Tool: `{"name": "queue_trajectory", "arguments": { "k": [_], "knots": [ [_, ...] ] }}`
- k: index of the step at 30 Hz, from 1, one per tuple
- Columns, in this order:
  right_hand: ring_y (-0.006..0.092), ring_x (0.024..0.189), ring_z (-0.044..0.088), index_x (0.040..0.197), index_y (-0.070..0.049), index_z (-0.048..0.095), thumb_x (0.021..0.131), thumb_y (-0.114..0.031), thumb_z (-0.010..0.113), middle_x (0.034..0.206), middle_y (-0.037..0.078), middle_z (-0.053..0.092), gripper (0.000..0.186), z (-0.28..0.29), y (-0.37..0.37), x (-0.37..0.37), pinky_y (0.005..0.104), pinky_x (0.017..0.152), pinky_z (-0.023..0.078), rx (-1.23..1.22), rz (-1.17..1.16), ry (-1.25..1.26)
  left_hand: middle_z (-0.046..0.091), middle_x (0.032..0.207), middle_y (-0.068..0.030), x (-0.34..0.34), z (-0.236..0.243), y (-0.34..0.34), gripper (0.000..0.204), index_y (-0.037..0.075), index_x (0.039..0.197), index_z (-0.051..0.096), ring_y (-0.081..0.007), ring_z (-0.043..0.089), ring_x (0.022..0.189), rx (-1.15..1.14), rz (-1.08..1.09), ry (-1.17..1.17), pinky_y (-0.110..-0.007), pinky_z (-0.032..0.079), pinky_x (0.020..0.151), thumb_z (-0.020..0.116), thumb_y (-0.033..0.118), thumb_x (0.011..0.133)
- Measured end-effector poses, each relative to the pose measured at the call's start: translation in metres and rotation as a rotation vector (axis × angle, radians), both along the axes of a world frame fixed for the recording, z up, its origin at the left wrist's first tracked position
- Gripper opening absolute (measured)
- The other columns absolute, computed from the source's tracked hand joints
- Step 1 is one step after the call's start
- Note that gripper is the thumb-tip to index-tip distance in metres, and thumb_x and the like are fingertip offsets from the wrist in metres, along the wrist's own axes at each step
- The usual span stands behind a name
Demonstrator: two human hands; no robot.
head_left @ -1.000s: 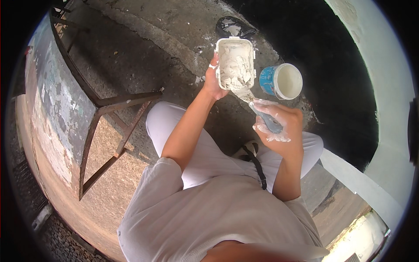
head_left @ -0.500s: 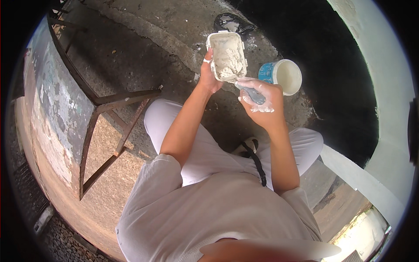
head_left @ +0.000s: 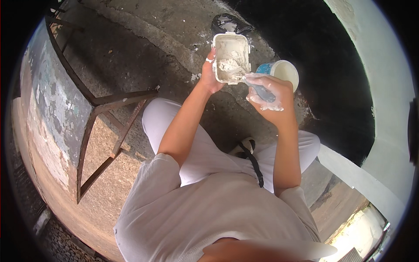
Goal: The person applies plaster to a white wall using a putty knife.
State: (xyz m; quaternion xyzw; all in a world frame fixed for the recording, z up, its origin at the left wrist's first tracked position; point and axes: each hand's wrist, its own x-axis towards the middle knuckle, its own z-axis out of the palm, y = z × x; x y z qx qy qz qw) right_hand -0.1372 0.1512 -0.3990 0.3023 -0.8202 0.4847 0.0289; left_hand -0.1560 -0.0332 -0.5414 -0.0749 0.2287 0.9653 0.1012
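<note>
My left hand (head_left: 211, 75) grips a white rectangular plastic tub (head_left: 214, 51) by its left side, with the thumb on the rim. Thick off-white paste (head_left: 231, 63) coats the tub's inside and lies heaped in its nearer half. Smeared with the same paste, my right hand (head_left: 273, 98) is closed round the grey handle (head_left: 260, 92) of a putty knife. The knife's front end reaches the tub's near right corner; its blade is mostly hidden there by paste and fingers. Just beyond my right hand a white-and-blue round bucket (head_left: 286, 72) lies tilted, its mouth toward me.
A black plastic bag (head_left: 229, 22) with white paste lies beyond the tub. On the left stands a rusty metal frame (head_left: 124, 97) with a worn, paint-flaked panel (head_left: 56, 113). A black-painted surface (head_left: 336, 83) and a pale wall (head_left: 393, 131) border the right. A sandal (head_left: 243, 147) is between my legs.
The tub has shifted slightly right and sits straighter in my left hand. My right hand with the putty knife has moved right, and the paste in the tub has been reshaped.
</note>
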Motion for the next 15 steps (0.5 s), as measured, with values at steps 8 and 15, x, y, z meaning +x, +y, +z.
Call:
{"name": "queue_trajectory", "arguments": {
  "k": [8, 15],
  "knots": [
    [0.0304, 0.072, 0.071, 0.101, -0.001, 0.071, 0.066, -0.004, 0.078, 0.088, 0.016, 0.073, 0.036, -0.012, 0.006, 0.013, 0.0341, 0.066, 0.055, 0.217, 0.16, -0.089, 0.055, 0.141, -0.0165, 0.005, -0.005, 0.001, 0.081, 0.005, 0.149, 0.04, -0.0332, 0.059, 0.124, -0.018, -0.044, 0.018, -0.05, 0.049, 0.104, 0.046, 0.065, 0.095],
    [0.0265, 0.078, 0.074, 0.098, 0.0, 0.072, 0.067, 0.001, 0.078, 0.095, 0.016, 0.074, 0.032, 0.007, 0.029, 0.002, 0.0325, 0.071, 0.057, 0.026, 0.065, -0.026, 0.052, 0.144, -0.0158, 0.0, -0.007, 0.002, 0.082, 0.007, 0.15, 0.038, -0.0348, 0.056, 0.128, 0.096, -0.009, -0.005, -0.052, 0.047, 0.107, 0.048, 0.065, 0.094]
  ]
}}
